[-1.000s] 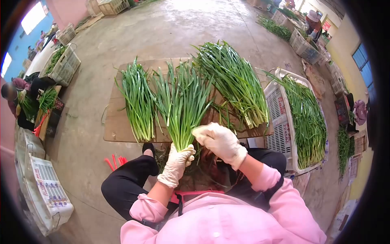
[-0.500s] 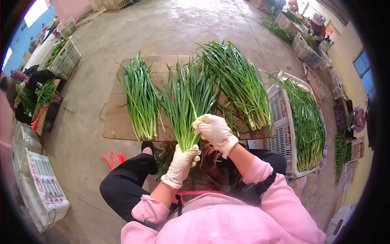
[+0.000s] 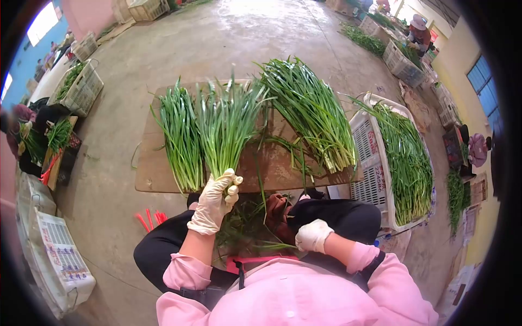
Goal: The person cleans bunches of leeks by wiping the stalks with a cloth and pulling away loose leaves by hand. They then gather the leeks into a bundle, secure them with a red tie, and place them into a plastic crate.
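My left hand (image 3: 212, 202), in a whitish glove, is wrapped round the pale lower stems of a bunch of garlic chives (image 3: 227, 127). The leaves of this bunch fan out away from me over a brown board (image 3: 149, 171), slightly blurred. Low over my lap, my gloved right hand (image 3: 314, 236) is closed, with a few thin green chive leaves (image 3: 277, 245) sticking out to its left. Beside the held bunch, on its left, lies another bunch of chives (image 3: 182, 138). A larger pile of chives (image 3: 310, 111) covers the board's right side.
A white crate (image 3: 364, 187) full of chives stands right of the board. Red strips (image 3: 151, 219) lie on the floor at left, near a stack of white crates (image 3: 62, 250). Loose leaves litter the floor between my legs. Other people work at far left and right.
My left hand has shifted left with its bunch, nearer the left bunch. My right hand has left the stems and come down toward my lap, with thin leaves trailing from it.
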Action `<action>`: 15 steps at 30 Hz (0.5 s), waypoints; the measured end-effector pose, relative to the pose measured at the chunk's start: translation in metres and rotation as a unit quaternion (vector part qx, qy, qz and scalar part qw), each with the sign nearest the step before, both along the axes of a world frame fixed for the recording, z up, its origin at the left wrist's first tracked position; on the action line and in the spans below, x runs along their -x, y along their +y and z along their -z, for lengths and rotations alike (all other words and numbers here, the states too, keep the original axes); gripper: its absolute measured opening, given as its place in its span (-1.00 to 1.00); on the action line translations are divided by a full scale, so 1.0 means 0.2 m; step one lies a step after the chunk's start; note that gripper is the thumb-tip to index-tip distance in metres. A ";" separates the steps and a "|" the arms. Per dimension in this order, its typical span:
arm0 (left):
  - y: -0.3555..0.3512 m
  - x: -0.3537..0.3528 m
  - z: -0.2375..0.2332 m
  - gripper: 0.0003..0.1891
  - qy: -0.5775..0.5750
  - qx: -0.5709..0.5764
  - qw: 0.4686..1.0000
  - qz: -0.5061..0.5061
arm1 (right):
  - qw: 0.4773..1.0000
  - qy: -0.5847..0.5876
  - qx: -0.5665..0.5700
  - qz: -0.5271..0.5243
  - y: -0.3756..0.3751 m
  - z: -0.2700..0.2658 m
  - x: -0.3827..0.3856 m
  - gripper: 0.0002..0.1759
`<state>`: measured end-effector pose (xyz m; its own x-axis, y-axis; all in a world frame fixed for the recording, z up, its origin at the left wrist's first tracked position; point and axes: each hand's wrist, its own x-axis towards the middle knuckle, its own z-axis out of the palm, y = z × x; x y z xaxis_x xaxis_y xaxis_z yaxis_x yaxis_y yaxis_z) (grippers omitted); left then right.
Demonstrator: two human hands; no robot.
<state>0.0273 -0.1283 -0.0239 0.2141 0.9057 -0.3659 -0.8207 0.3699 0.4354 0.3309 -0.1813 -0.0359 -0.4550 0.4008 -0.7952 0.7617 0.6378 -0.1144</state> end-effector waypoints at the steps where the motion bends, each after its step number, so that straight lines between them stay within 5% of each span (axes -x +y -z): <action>1: 0.00 0.00 -0.04 -0.89 0.024 0.000 1.000 0.005 | 0.995 0.079 -0.026 0.062 0.04 -0.08 0.03 -0.74; 2: -0.01 0.00 -0.10 -0.89 0.048 0.000 0.999 0.009 | 0.979 0.157 -0.051 0.122 0.13 -0.17 0.07 -0.68; 3: -0.03 -0.02 -0.15 -0.82 0.084 0.019 0.996 0.011 | 0.936 0.274 0.076 0.207 0.25 -0.16 0.10 -0.36; 4: -0.04 -0.05 -0.21 -0.73 0.120 0.037 0.992 0.015 | 0.702 0.457 0.284 0.467 0.25 -0.20 0.14 -0.11; 5: -0.07 -0.08 -0.27 -0.68 0.165 0.030 0.985 0.027 | 0.625 0.503 0.357 0.479 0.36 -0.19 0.18 0.10; 7: -0.12 -0.13 -0.29 -0.75 0.215 0.004 0.973 0.078 | 0.488 0.593 0.419 0.485 0.47 -0.26 0.28 0.10; 8: -0.15 -0.14 -0.29 -0.81 0.244 -0.027 0.964 0.104 | 0.456 0.618 0.472 0.433 0.57 -0.21 0.34 0.01; 12: -0.23 -0.20 -0.24 -0.62 0.328 -0.060 0.923 0.193 | 0.380 0.667 0.413 0.490 0.72 -0.20 0.43 0.07; 13: -0.23 -0.20 -0.24 -0.59 0.333 -0.076 0.920 0.193 | 0.314 0.683 0.453 0.479 0.73 -0.27 0.48 -0.02; 15: -0.20 -0.16 -0.13 -0.54 0.318 -0.088 0.926 0.182 | 0.380 0.682 0.419 0.464 0.80 -0.32 0.53 -0.12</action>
<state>0.0602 -0.1689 0.0019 0.3090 0.8734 -0.3765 -0.2124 0.4492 0.8678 0.2244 -0.0213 0.0277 -0.6448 0.7580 -0.0987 -0.5178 -0.5281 -0.6730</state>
